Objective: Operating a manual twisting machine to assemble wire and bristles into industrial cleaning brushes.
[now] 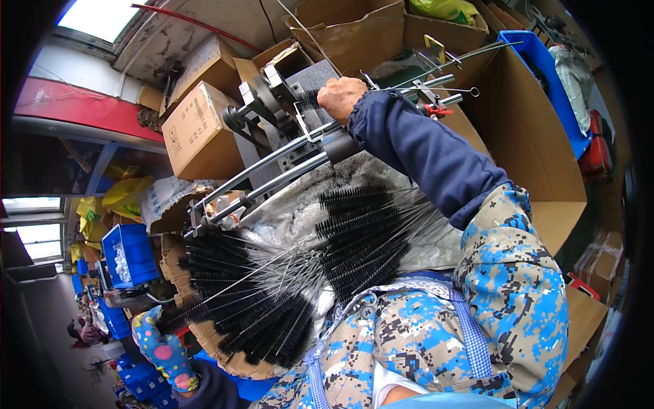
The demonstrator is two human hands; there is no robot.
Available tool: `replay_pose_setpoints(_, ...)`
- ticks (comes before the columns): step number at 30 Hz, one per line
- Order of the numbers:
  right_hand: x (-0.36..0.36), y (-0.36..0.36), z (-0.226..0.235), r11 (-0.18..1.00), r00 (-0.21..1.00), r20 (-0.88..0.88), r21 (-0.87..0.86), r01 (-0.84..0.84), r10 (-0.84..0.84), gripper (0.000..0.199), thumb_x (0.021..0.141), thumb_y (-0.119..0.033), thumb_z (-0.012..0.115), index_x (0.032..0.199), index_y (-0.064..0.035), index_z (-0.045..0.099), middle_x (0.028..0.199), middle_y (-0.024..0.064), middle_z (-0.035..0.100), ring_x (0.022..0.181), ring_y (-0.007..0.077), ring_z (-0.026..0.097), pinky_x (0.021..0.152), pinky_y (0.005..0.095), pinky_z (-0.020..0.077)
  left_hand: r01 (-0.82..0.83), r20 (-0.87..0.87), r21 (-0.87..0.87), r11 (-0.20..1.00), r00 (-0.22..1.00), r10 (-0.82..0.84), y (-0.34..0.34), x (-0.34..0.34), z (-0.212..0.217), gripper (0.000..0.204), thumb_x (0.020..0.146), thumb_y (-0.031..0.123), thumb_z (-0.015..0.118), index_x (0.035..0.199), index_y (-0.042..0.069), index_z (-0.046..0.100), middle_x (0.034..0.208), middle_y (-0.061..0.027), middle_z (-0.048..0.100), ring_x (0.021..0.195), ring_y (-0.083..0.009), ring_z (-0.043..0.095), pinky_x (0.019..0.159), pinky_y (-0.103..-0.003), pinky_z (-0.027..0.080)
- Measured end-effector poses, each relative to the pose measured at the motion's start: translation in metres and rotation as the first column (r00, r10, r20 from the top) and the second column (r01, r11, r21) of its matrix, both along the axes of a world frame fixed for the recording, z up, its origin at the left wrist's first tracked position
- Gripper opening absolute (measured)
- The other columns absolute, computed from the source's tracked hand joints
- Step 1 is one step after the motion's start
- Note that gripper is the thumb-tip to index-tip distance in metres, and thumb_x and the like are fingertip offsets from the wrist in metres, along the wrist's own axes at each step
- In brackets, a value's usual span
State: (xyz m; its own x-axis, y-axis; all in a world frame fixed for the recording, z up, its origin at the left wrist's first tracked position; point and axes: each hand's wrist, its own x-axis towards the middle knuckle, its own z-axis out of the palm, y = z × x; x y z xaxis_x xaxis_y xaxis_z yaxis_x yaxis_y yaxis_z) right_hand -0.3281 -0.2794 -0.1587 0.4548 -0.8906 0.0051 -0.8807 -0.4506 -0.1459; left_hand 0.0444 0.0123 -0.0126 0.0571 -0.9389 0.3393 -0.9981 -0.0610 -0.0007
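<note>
My right hand (342, 99), bare below a navy cuff, is closed in a fist over the metal bench machine (276, 123). Its fingers are turned away, and what they grip is hidden. Black bristles show just left of it. At the lower left, my left hand (163, 349), in a blue polka-dot glove, closes at the bristle end of a long black wire brush (182, 315); its fingertips are hard to see. Two fanned piles of such brushes, a left pile (252, 300) and a right pile (361, 238), lie before me, their wire stems toward the middle.
Parallel metal rails (293, 170) cross in front of me. A closed carton (197, 129) stands left of the machine; a large open carton (538, 129) is at the right. Blue bins, one (129, 253) with white pieces, line the left. Torn cardboard (225, 347) lies under the left pile.
</note>
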Motion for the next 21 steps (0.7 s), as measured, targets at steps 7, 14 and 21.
replay_pose_setpoints(7,-0.001,-0.002,-0.006,1.0,1.0,-0.027,-0.003,-0.016,0.016,0.02,0.08,-0.008,0.051,0.095,-0.0056,0.065,0.099,0.018,0.061,0.094,0.0328,0.061,0.078,0.0395,0.0496,0.218,-0.418,0.13,0.967,0.896,-0.146,-0.017,-0.049,-0.045,0.035,0.064,-0.009,0.04,0.092,-0.001,0.059,0.084,-0.0123,0.056,0.082,-0.026,0.058,0.077,-0.031,0.045)
replay_pose_setpoints(14,-0.006,-0.041,-0.037,0.985,1.0,-0.009,-0.17,-0.006,0.005,0.019,0.083,-0.013,0.049,0.095,-0.0135,0.064,0.101,0.0085,0.06,0.101,0.0261,0.055,0.082,0.0392,0.0434,0.337,-0.44,0.191,0.922,0.869,-0.226,-0.027,-0.07,-0.062,0.045,0.054,-0.011,0.039,0.093,0.001,0.059,0.083,-0.0124,0.056,0.08,-0.0294,0.057,0.074,-0.033,0.046)
replay_pose_setpoints(21,-0.01,-0.048,-0.043,0.981,0.993,-0.062,-0.162,-0.107,0.098,0.017,0.082,-0.01,0.049,0.093,-0.0084,0.062,0.094,0.0134,0.062,0.093,0.0295,0.06,0.075,0.0391,0.049,0.394,-0.466,0.227,0.891,0.847,-0.256,-0.039,-0.08,-0.067,0.048,0.053,-0.012,0.041,0.094,0.003,0.06,0.083,-0.0127,0.055,0.08,-0.0308,0.057,0.072,-0.035,0.046)
